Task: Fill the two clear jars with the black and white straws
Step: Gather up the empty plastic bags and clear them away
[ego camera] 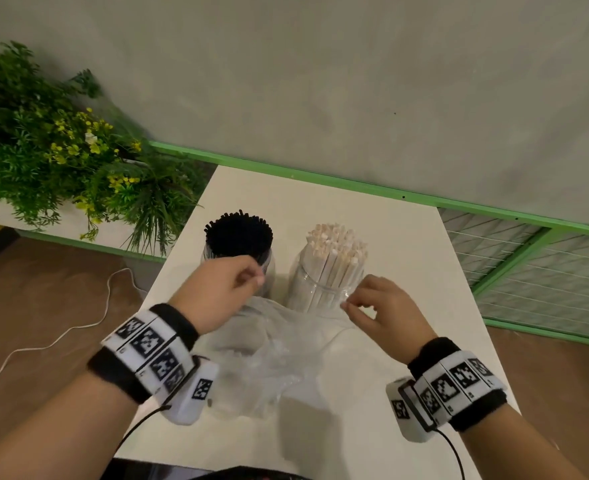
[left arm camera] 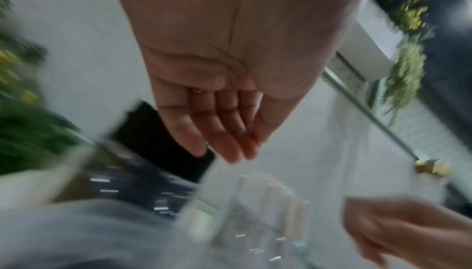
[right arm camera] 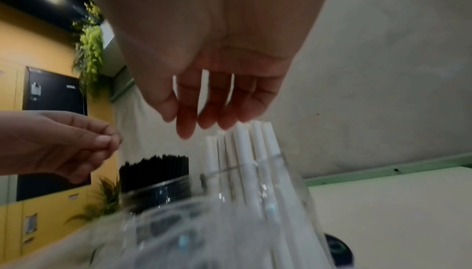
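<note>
Two clear jars stand on the white table [ego camera: 407,271]. The left jar [ego camera: 269,263] is packed with black straws [ego camera: 238,233]; the right jar [ego camera: 303,289] holds white straws [ego camera: 334,251]. In front of them a clear plastic bag [ego camera: 275,348] is lifted at its top edge. My left hand [ego camera: 256,278] pinches that edge beside the black jar, thumb against fingertips [left arm camera: 237,152]. My right hand [ego camera: 348,305] pinches the other end of the edge, by the white jar. In the right wrist view its fingers [right arm camera: 186,128] hang just above the white straws [right arm camera: 242,148].
A leafy plant with yellow flowers [ego camera: 61,150] sits to the table's left. A green rail [ego camera: 320,178] runs behind the table and a wire mesh panel [ego camera: 545,271] lies to the right. A white cable [ego camera: 43,344] trails on the brown floor.
</note>
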The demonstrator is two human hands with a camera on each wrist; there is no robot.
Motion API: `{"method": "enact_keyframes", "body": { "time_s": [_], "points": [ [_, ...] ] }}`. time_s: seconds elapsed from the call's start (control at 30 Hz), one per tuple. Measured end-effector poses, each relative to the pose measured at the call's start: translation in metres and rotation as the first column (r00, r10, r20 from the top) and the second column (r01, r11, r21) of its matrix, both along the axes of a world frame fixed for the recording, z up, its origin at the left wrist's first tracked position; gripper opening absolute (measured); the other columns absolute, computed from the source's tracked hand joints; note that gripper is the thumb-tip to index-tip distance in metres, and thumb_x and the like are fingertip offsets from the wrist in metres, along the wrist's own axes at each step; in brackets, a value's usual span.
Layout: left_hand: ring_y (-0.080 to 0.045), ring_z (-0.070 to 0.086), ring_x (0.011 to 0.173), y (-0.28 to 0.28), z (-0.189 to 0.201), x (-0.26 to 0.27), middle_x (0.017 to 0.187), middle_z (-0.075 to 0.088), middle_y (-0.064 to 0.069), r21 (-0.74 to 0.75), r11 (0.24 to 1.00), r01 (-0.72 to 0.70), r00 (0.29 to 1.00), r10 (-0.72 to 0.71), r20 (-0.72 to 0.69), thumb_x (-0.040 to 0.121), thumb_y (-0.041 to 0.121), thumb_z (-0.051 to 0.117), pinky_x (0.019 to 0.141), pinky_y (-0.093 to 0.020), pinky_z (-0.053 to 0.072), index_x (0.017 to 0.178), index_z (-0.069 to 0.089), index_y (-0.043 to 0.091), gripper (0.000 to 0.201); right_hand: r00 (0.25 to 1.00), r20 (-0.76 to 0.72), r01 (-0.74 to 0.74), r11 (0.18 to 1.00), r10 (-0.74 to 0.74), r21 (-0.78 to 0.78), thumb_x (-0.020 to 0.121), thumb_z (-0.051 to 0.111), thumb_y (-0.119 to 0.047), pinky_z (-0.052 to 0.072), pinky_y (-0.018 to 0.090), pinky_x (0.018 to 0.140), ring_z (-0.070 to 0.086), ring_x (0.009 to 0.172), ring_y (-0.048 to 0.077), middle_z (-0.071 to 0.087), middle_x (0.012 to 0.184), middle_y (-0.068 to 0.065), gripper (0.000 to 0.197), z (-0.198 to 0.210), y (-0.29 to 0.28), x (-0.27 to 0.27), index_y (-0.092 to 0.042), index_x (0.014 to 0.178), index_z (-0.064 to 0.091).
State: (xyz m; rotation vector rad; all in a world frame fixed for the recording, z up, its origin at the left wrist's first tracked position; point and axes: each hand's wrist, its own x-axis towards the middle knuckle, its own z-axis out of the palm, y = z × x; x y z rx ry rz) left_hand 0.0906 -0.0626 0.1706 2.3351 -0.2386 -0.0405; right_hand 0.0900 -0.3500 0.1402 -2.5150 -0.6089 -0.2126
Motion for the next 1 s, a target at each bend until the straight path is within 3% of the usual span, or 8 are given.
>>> {"method": "enact_keyframes", "body": {
  "time_s": [0.13, 0.2, 0.27, 0.4, 0.57, 0.7, 0.9, 1.0],
  "points": [
    [-0.028, 0.057, 0.103, 0.044, -0.031, -0.023, 0.111, 0.057, -0.004, 0.436, 0.867, -0.243, 0.944, 0.314, -0.098, 0.088, 0.045, 0.056, 0.083, -0.036, 0.045, 0.112, 0.056, 0.025, 0.031, 0.944, -0.328, -0.015, 0.992, -0.028, -0.128, 0.092, 0.058, -0.042, 0.036, 0.024, 0.093, 0.041, 0.105, 0.012, 0.043, 0.122, -0.013, 0.016, -0.031, -0.004, -0.020, -0.038, 0.101, 0.071],
    [-0.029, 0.056, 0.106, 0.053, -0.047, -0.028, 0.121, 0.055, -0.009, 0.346, 0.907, -0.239, 0.843, 0.371, -0.389, 0.088, 0.052, 0.054, 0.086, -0.038, 0.047, 0.127, 0.047, 0.024, 0.048, 0.892, -0.447, 0.020, 0.994, -0.064, -0.103, 0.094, 0.053, -0.043, 0.035, 0.022, 0.096, 0.044, 0.113, 0.011, 0.042, 0.128, -0.013, 0.024, -0.040, 0.001, -0.021, -0.036, 0.111, 0.069],
    [-0.025, 0.060, 0.088, 0.050, -0.056, -0.034, 0.105, 0.062, -0.009, 0.062, 0.934, -0.351, 0.764, 0.324, -0.558, 0.091, 0.036, 0.056, 0.070, -0.034, 0.052, 0.123, 0.051, 0.021, 0.035, 0.879, -0.464, 0.101, 0.994, -0.110, -0.043, 0.094, 0.056, -0.035, 0.036, 0.012, 0.085, 0.055, 0.108, 0.010, 0.053, 0.118, -0.011, 0.021, -0.045, 0.010, -0.022, -0.029, 0.109, 0.070],
    [-0.027, 0.059, 0.075, 0.049, -0.054, -0.036, 0.076, 0.061, -0.004, -0.009, 0.910, -0.414, 0.848, 0.382, -0.367, 0.091, 0.017, 0.055, 0.075, -0.041, 0.054, 0.096, 0.061, 0.020, 0.008, 0.929, -0.295, 0.256, 0.963, -0.223, 0.079, 0.083, 0.062, 0.000, 0.037, 0.003, 0.069, 0.061, 0.081, 0.011, 0.061, 0.096, -0.009, 0.028, -0.036, 0.008, -0.019, -0.027, 0.089, 0.068],
    [-0.025, 0.054, 0.073, 0.050, -0.016, -0.029, 0.073, 0.057, -0.003, 0.000, 0.894, -0.447, 0.885, 0.442, -0.146, 0.086, 0.009, 0.056, 0.059, -0.030, 0.037, 0.073, 0.052, 0.021, 0.017, 0.954, -0.077, 0.293, 0.954, -0.288, 0.061, 0.077, 0.052, 0.013, 0.037, 0.024, 0.078, 0.054, 0.090, 0.021, 0.061, 0.093, -0.007, 0.039, -0.011, -0.011, -0.011, -0.020, 0.087, 0.069],
    [-0.023, 0.051, 0.056, 0.035, 0.016, -0.024, 0.067, 0.048, -0.006, -0.170, 0.882, -0.440, 0.893, 0.410, -0.184, 0.085, 0.007, 0.050, 0.058, -0.036, 0.045, 0.071, 0.043, 0.012, 0.016, 0.928, 0.192, 0.316, 0.947, -0.320, 0.049, 0.081, 0.066, -0.013, 0.037, 0.037, 0.083, 0.048, 0.101, 0.031, 0.058, 0.106, 0.000, 0.011, 0.016, -0.009, -0.016, -0.020, 0.090, 0.067],
    [-0.019, 0.054, 0.048, -0.016, 0.051, -0.028, 0.064, 0.047, -0.009, -0.317, 0.913, -0.258, 0.965, 0.229, -0.127, 0.083, 0.010, 0.057, 0.052, -0.037, 0.054, 0.071, 0.044, 0.009, 0.018, 0.976, 0.204, -0.065, 0.995, 0.078, -0.073, 0.085, 0.053, -0.056, 0.027, 0.034, 0.108, 0.033, 0.130, 0.019, 0.040, 0.141, -0.001, 0.068, 0.044, 0.076, -0.049, -0.024, 0.141, 0.033],
    [-0.013, 0.056, 0.053, -0.029, 0.055, -0.027, 0.069, 0.053, -0.006, -0.391, 0.914, -0.113, 0.993, 0.088, -0.080, 0.082, 0.027, 0.068, 0.051, -0.027, 0.051, 0.081, 0.052, 0.012, 0.022, 0.987, 0.152, -0.053, 0.999, 0.054, -0.006, 0.088, 0.043, -0.044, 0.044, 0.045, 0.095, 0.049, 0.110, 0.023, 0.059, 0.116, 0.000, 0.049, 0.042, 0.092, -0.032, -0.020, 0.131, 0.046]
  ]
}}
